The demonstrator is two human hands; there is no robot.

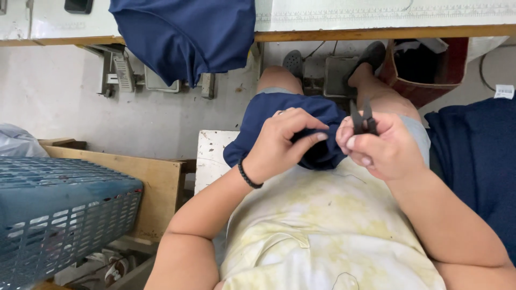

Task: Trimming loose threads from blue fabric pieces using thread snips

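Left hand: our left hand (279, 142) sits at the centre of the frame, its fingers (306, 140) closed in a pinch on a fold of the navy garment (279, 110)
Right hand: our right hand (384, 147) is just right of centre, close beside the left one, fingers curled shut around small black thread snips (363, 119) whose blades point up and stand slightly apart
Garment: the navy garment lies bunched on our lap in the middle of the frame, part of it draped over the thighs toward the upper centre
Other cloth: a second navy piece (185, 35) hangs over the counter (376, 21) edge at the upper left of centre, and more dark blue fabric (473, 161) is heaped at the right edge
Surroundings: a blue plastic crate (59, 209) rests on a wooden frame (140, 177) at the lower left; a red-brown bin (424, 86) stands at the upper right, beside our feet on the pedals
Doing it well: we judge that the pinched fold should be kept taut and lifted clear of the layers below, so that the snip tips meet only the loose thread and not the cloth
Caution: the blade tips are very near our left fingertips, so we would keep the pinch behind the cutting line
Unclear: we cannot see the thread itself at this size
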